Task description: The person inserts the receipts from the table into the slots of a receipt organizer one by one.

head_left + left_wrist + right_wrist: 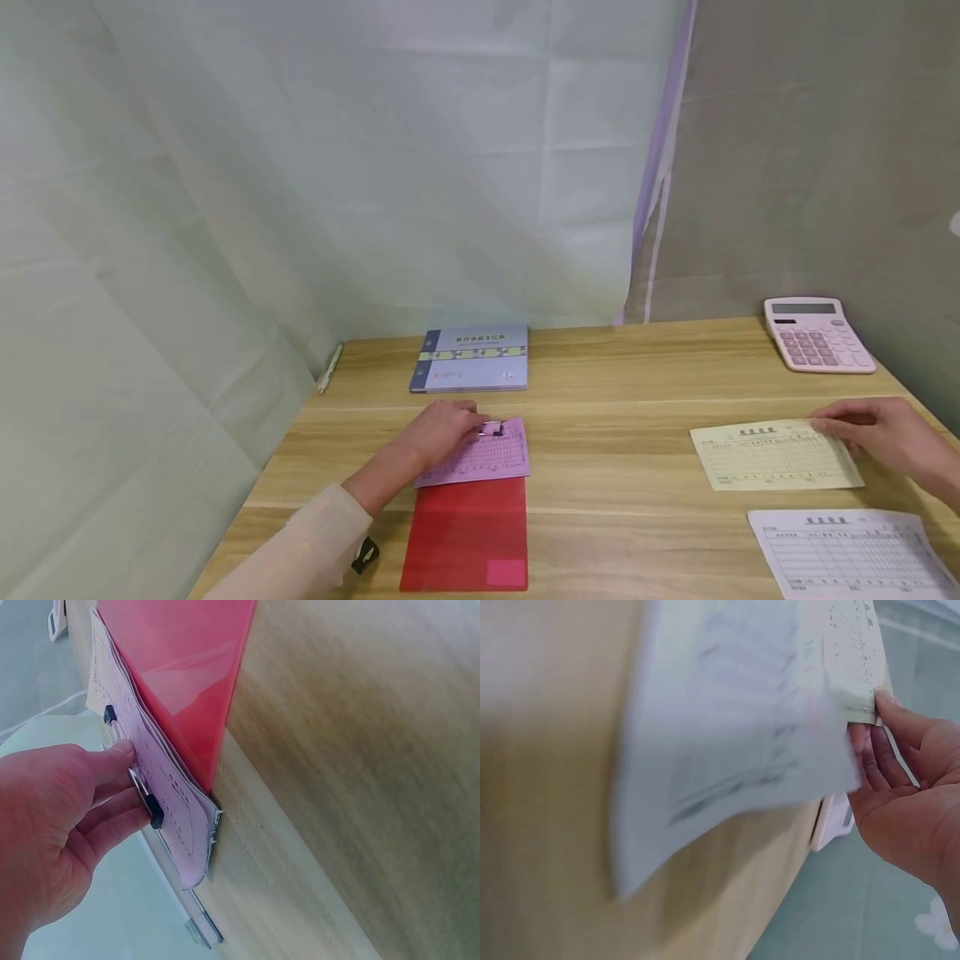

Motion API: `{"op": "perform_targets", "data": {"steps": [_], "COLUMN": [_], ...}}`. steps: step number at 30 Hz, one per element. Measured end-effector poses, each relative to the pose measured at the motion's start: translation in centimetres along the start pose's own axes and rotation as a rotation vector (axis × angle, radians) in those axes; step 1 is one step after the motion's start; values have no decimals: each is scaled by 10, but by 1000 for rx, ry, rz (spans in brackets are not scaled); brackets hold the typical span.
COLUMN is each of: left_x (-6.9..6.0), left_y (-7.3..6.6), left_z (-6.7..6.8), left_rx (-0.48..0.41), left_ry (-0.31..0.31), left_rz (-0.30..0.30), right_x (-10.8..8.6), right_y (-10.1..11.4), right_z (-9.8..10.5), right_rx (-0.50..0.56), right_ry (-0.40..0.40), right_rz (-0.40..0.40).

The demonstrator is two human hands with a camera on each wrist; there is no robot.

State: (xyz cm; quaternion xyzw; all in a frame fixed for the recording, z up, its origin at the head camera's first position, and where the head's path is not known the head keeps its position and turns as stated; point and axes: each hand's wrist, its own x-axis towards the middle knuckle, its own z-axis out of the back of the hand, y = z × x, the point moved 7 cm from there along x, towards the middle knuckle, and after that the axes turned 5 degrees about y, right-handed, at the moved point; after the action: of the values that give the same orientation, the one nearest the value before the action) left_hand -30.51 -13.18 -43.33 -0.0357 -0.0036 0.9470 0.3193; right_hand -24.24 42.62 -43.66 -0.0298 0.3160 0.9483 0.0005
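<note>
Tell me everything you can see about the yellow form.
The yellow form is a pale, thin, rectangular, paper-looking piece, printed with a dark heading above a ruled grid; the text is too small to read. The right hand pinches it near its far right corner. It is at the right of the table, just beyond the white form; whether it lies fully flat is unclear.

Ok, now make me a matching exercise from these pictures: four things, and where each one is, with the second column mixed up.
Things:
1. calculator
2. pen
3. yellow form
4. red sheet

Places:
A. partly covered by the pink papers
B. back right corner of the table
C. pinched by the fingers of the right hand
D. back left edge of the table

Pairs: 1-B, 2-D, 3-C, 4-A
</note>
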Motion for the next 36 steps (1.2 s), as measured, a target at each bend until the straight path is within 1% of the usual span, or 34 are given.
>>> {"op": "perform_targets", "data": {"steps": [2,4,8,14,19,22,25,27,29,32,34,36], "left_x": [0,0,0,1,2,2,3,3,3,3,3,2], "left_y": [0,0,-1,-3,-5,-5,-5,-5,-5,-5,-5,-5], "left_z": [0,0,1,3,3,3,3,3,2,2,2,2], "left_rx": [5,6,-6,-2,3,-5,-7,-4,0,4,8,7], "left_ry": [-4,-2,5,3,5,10,9,9,11,17,18,17], "left_rz": [-2,-3,-1,-8,-4,0,-1,0,1,4,5,6], "right_x": [3,6,13,23,26,27,28,27,26,25,25,23], "right_y": [10,21,47,89,120,135,147,153,159,165,168,168], "right_z": [0,-3,-17,-51,-85,-101,-113,-119,-122,-124,-123,-122], "right_rx": [50,127,293,420,503,515,503,485,445,362,296,240], "right_ry": [18,54,125,200,267,289,285,282,269,250,217,186], "right_rz": [-8,-11,-23,-34,-16,5,27,61,108,211,274,318]}}
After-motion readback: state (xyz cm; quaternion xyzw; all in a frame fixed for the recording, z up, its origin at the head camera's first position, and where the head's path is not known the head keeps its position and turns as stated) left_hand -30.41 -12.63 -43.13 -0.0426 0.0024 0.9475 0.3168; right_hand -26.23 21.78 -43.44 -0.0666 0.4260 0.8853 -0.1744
